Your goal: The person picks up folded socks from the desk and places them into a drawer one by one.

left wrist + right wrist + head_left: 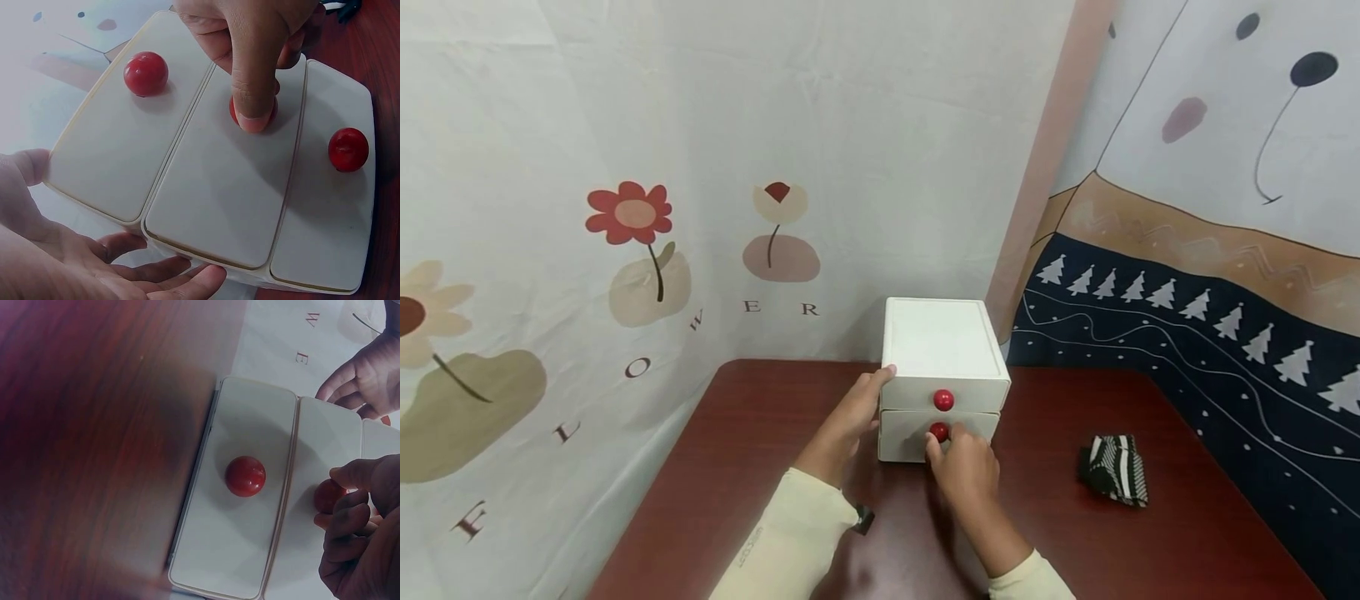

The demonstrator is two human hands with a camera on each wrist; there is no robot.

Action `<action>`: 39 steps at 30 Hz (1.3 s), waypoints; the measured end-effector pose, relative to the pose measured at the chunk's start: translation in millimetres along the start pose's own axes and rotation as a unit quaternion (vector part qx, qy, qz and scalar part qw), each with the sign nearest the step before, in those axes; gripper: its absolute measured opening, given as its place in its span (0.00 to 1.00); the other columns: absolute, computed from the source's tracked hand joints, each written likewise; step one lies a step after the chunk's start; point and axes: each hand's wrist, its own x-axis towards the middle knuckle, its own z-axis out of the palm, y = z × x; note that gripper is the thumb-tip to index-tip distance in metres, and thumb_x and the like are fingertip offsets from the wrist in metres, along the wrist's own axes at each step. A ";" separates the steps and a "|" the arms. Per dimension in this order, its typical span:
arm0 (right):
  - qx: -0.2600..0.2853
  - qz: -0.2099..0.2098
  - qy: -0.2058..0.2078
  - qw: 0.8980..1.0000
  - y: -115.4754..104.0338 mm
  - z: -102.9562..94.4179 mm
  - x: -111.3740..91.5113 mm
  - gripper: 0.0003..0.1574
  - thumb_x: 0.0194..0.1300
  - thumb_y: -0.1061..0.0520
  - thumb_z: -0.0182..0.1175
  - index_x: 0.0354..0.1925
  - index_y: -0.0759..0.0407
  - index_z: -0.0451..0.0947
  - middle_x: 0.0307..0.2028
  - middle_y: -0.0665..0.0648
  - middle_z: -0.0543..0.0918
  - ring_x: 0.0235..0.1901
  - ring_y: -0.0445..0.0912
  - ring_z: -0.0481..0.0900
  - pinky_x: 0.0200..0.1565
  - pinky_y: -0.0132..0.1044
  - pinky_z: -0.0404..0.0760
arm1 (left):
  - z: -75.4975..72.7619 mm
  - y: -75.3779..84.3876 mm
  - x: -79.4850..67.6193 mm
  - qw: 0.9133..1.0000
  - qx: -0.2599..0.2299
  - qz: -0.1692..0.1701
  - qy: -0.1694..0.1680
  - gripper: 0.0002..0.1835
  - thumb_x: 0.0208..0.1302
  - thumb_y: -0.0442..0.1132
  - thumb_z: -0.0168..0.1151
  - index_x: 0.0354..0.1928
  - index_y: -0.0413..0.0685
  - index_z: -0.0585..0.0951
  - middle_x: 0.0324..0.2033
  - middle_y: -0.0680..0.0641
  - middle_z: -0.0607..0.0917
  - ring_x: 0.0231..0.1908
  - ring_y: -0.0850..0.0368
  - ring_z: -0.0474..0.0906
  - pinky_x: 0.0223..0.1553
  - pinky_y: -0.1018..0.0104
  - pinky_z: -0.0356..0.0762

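Note:
A small white drawer box [943, 337] stands at the back of the table; the wrist views show three drawer fronts, each with a round red knob. My right hand [968, 471] pinches the middle drawer's knob [328, 497] between thumb and fingers. In the left wrist view, the right thumb covers much of that knob. My left hand [859, 408] rests against the box's left side, its thumb at the top front edge and its fingers fairly straight along the side [169, 275]. The top knob [145, 74] and bottom knob [348, 150] are untouched. All drawer fronts sit flush.
A folded black-and-white striped cloth [1118, 469] lies on the dark red-brown table [1052, 542], right of the box. Behind the table hangs a pale cloth backdrop [887, 167] with printed flowers and letters. A dark blue printed backdrop [1150, 333] borders the right side.

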 end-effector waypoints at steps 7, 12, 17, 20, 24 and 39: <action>0.005 0.001 0.001 1.000 -0.3 -1.4 1.5 0.24 0.63 0.50 0.79 0.22 0.57 0.76 0.21 0.65 0.84 0.25 0.63 0.86 0.25 0.58 0.80 | 0.6 0.5 0.3 1.000 -0.001 -0.001 0.001 0.41 0.81 0.66 0.48 0.77 0.39 0.64 0.78 0.34 0.66 0.80 0.35 0.61 0.75 0.26 0.64; 0.005 0.004 0.000 1.000 -0.2 -1.3 1.1 0.24 0.63 0.50 0.79 0.23 0.57 0.77 0.22 0.64 0.84 0.26 0.63 0.87 0.26 0.58 0.80 | 0.9 0.5 -0.8 1.000 -0.005 -0.007 0.003 0.43 0.81 0.67 0.48 0.79 0.39 0.62 0.82 0.34 0.62 0.82 0.34 0.57 0.76 0.26 0.63; 0.011 0.003 0.007 1.000 1.1 -0.2 0.9 0.24 0.63 0.49 0.79 0.23 0.56 0.77 0.22 0.64 0.84 0.25 0.63 0.87 0.25 0.58 0.80 | 1.4 0.5 -1.1 1.000 -0.005 -0.003 0.004 0.42 0.81 0.66 0.48 0.79 0.38 0.62 0.82 0.33 0.61 0.82 0.34 0.57 0.76 0.25 0.62; 0.014 0.001 0.010 1.000 1.4 -0.2 1.3 0.24 0.63 0.49 0.79 0.23 0.57 0.77 0.22 0.64 0.84 0.25 0.63 0.86 0.25 0.58 0.80 | 1.1 0.6 -0.7 1.000 -0.005 -0.002 0.003 0.43 0.81 0.66 0.48 0.79 0.39 0.62 0.83 0.33 0.60 0.83 0.34 0.56 0.76 0.25 0.62; 0.015 0.002 0.008 1.000 2.2 1.0 2.2 0.25 0.64 0.48 0.80 0.23 0.57 0.76 0.21 0.64 0.84 0.25 0.63 0.86 0.24 0.57 0.78 | 0.8 0.7 -1.8 1.000 0.000 -0.005 0.004 0.44 0.81 0.67 0.48 0.80 0.39 0.61 0.84 0.34 0.59 0.83 0.33 0.55 0.77 0.26 0.62; 0.036 0.065 -0.103 0.992 15.0 4.4 7.2 0.24 0.58 0.43 0.84 0.23 0.54 0.82 0.23 0.56 0.86 0.26 0.52 0.83 0.25 0.46 0.74 | 1.9 0.8 -2.6 1.000 0.004 -0.006 0.010 0.43 0.81 0.67 0.47 0.80 0.40 0.62 0.82 0.35 0.62 0.82 0.35 0.58 0.76 0.26 0.63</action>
